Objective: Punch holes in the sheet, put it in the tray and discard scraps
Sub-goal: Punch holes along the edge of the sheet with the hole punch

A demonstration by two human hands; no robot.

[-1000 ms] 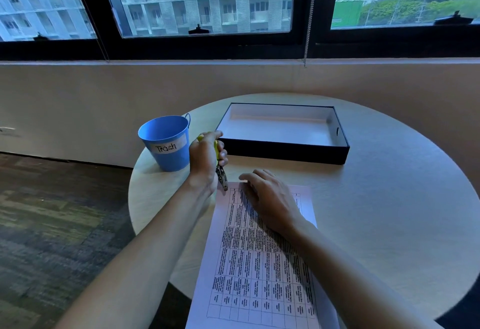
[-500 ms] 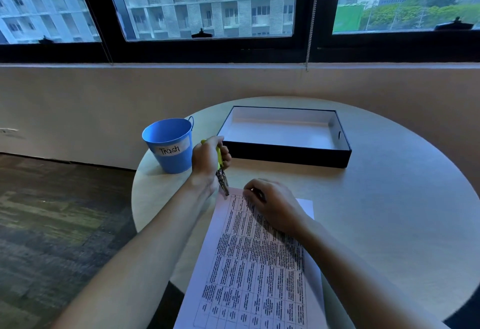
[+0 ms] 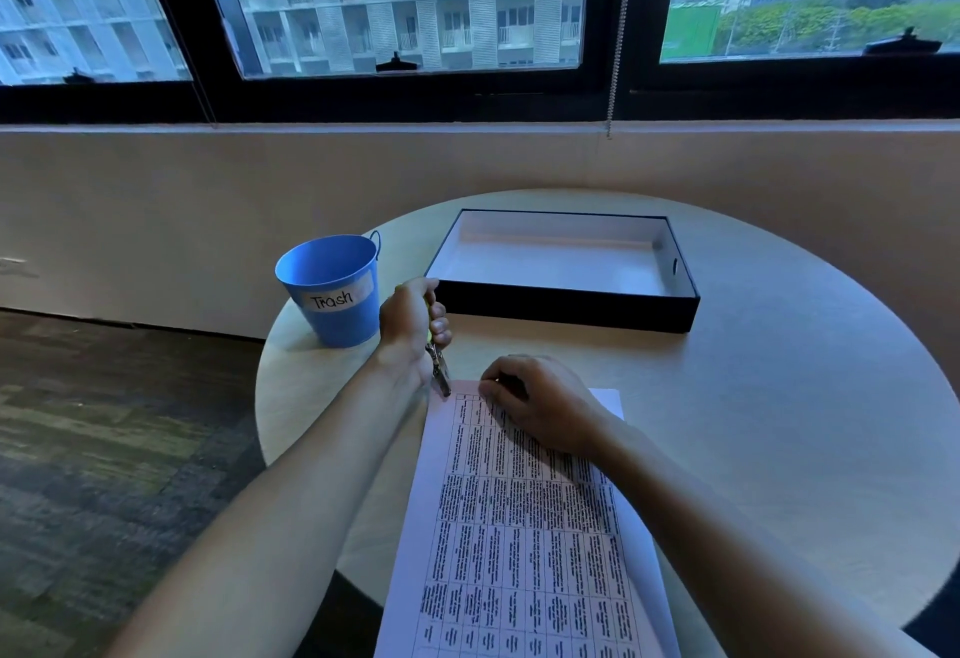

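Observation:
A printed sheet [image 3: 524, 527] with a table of text lies on the round table, its near end hanging over the table's front edge. My left hand [image 3: 413, 327] grips a yellow-handled hole punch [image 3: 438, 369], whose metal jaws sit at the sheet's top left corner. My right hand [image 3: 540, 405] rests on the top of the sheet with its fingers curled down onto the paper. A black tray [image 3: 566, 312] with a white inside stands behind the hands. A blue bucket [image 3: 332, 288] labelled "Trash" stands left of the tray.
The round light table [image 3: 779, 423] stands against a wall below dark-framed windows. Dark carpet [image 3: 104, 449] lies to the left. A blind cord [image 3: 615, 34] hangs in front of the window.
My right hand's fingers went from flat to curled on the sheet's top. The punch's jaws stay at the sheet's top left corner.

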